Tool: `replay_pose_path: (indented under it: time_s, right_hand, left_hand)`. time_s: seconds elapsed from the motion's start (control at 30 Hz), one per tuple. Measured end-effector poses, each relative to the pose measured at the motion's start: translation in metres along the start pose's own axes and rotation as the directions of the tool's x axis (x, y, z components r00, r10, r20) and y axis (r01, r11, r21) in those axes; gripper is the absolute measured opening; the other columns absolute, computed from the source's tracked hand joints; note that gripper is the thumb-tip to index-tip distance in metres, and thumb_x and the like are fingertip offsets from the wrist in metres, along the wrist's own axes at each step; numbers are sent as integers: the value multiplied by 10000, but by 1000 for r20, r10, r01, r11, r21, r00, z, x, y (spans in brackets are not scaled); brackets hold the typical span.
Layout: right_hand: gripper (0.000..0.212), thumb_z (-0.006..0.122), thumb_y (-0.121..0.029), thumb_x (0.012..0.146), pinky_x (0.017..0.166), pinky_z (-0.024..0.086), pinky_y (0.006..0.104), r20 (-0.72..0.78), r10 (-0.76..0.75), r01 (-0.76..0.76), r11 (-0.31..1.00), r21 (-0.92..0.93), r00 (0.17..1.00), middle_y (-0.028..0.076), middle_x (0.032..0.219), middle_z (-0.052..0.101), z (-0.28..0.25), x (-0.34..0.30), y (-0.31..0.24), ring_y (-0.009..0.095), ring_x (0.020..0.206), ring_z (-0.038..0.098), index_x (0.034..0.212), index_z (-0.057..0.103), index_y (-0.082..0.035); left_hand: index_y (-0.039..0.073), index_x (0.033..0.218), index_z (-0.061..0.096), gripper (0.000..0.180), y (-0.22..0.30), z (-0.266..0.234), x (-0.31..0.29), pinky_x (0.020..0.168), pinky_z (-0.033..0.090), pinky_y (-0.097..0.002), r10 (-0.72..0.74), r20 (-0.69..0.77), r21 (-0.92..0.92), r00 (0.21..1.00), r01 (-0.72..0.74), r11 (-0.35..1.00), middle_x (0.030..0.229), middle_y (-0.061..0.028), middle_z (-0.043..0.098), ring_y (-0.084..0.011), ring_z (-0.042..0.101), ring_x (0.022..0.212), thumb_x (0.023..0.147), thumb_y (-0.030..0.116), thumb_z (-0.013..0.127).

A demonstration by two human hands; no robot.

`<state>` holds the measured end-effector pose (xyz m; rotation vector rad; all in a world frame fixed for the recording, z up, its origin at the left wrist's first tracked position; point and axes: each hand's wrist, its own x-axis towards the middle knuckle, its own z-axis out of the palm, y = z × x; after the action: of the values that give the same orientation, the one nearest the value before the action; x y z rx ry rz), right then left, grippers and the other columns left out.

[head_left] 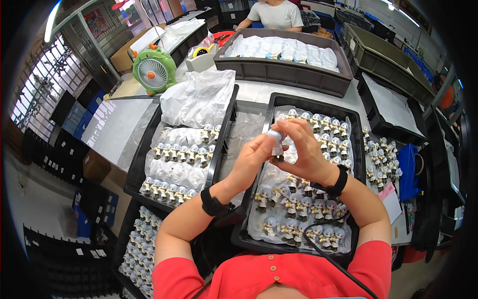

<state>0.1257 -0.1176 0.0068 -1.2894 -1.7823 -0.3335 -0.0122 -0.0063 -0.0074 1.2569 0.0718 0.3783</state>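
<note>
Head view: a small figurine with a rounded pale-blue head and white body (277,143), apparently moulded plastic, raised between my left hand (255,155) and my right hand (307,153). I judge it light, stiff and rather slippery, with fragile small details; head and torso should offer the safest hold. My fingertips are closed on it from both sides, their exact contact partly hidden. Below my fingers stands a black rectangular plastic tray (243,236) bearing rows of similar pale-haired figurines (303,207).

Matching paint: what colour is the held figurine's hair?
The figurine's hair is pale bluish; see the head view.
</note>
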Motion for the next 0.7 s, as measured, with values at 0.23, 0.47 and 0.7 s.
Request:
replay_pose_path:
  time_s: [0.23, 0.47, 0.7]
  right_hand:
    - [1018, 819, -33, 592, 795, 531, 336, 74, 240, -251, 906, 341, 968, 80, 1253, 472, 6, -6, -5, 220, 1031, 514, 1423, 244, -157]
    - [1027, 808, -34, 626, 846, 498, 319, 139, 314, -344, 853, 393, 939, 96, 1278, 476, 2, 0, -6, 218, 1067, 530, 1441, 192, -144]
    - [742, 816, -98, 626, 953, 435, 370, 32, 96, -98, 991, 86, 995, 92, 1288, 473, 7, -1, 3, 252, 1183, 447, 1269, 445, -99]
  left_hand:
    - [12, 1268, 436, 529, 3, 2, 1, 800, 510, -310, -97, 163, -243, 982, 135, 960, 1184, -93, 521, -191, 565, 1039, 946, 431, 452]
    - [54, 1303, 408, 473, 6, -1, 3, 872, 474, -327, -10, 210, -255, 978, 65, 965, 1228, -63, 490, -182, 531, 1077, 960, 376, 452]
    - [56, 1313, 406, 451, 0, -10, 3, 887, 459, -311, 30, 208, -22, 978, -25, 999, 1241, -59, 498, -158, 522, 1117, 955, 318, 488]
